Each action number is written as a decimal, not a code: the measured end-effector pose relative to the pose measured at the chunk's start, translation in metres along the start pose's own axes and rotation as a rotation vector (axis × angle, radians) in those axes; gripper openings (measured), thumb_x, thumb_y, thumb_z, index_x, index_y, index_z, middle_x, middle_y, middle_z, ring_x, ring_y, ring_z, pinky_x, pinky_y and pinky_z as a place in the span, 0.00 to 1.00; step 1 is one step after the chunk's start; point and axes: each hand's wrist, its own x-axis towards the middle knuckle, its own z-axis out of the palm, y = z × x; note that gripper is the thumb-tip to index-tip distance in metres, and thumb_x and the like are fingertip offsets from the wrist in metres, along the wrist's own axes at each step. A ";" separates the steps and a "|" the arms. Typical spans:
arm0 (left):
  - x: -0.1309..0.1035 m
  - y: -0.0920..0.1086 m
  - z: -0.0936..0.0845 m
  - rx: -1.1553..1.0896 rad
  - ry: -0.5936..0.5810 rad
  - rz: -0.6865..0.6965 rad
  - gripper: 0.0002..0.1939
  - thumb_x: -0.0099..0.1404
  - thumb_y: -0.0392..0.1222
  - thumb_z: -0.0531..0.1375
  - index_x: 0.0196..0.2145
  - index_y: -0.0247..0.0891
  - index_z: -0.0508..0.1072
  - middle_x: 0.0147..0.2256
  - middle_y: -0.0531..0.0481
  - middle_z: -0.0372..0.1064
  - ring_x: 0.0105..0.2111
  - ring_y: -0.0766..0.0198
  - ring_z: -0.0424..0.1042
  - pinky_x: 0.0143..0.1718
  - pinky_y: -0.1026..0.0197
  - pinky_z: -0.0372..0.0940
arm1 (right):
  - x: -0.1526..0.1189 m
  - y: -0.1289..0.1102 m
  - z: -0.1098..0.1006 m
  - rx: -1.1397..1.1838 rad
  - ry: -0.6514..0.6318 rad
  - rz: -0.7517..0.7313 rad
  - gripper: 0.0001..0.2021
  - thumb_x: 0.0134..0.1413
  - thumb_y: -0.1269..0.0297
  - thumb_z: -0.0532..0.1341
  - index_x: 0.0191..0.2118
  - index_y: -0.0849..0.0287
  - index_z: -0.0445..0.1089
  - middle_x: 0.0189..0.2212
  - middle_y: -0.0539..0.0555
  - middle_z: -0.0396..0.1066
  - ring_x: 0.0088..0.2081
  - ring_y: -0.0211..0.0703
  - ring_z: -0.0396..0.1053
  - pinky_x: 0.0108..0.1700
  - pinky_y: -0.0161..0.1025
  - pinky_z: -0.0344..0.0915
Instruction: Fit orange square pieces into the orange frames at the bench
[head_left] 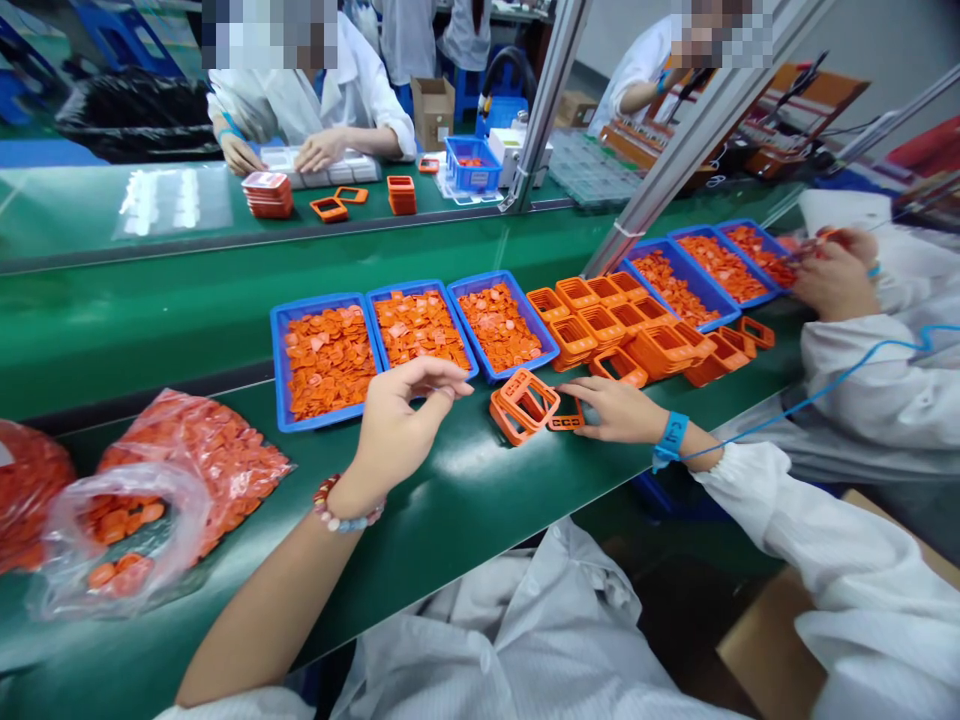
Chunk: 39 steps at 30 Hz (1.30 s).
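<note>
My right hand (619, 408), with a blue wrist strap, grips the edge of a rectangular orange plastic frame (566, 422) between thumb and fingers. Directly left of it, a few more orange frames (512, 425) lie stacked askew on the green table. My left hand (409, 415), wearing a bead bracelet, hovers in front of the blue trays, its fingers curled and the thumb drawn towards the index finger. Whatever may be between those fingertips is hidden. Small flat orange pieces fill the left tray (279, 375), the middle tray (373, 318) and the right tray (551, 347).
Stacks of orange frames (600, 322) stand right of the trays, before more blue trays (726, 318). Plastic bags of orange pieces (202, 460) lie at left. A slanted metal post (660, 160) rises behind. Co-workers' hands (840, 275) are at far right and across the bench (322, 150).
</note>
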 end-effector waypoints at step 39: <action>0.008 -0.017 0.005 -0.067 -0.196 -0.170 0.18 0.69 0.50 0.56 0.29 0.34 0.74 0.27 0.44 0.79 0.22 0.66 0.74 0.23 0.67 0.63 | 0.047 -0.074 -0.090 0.190 0.611 -0.146 0.19 0.61 0.58 0.63 0.56 0.56 0.72 0.50 0.59 0.76 0.46 0.51 0.77 0.48 0.46 0.74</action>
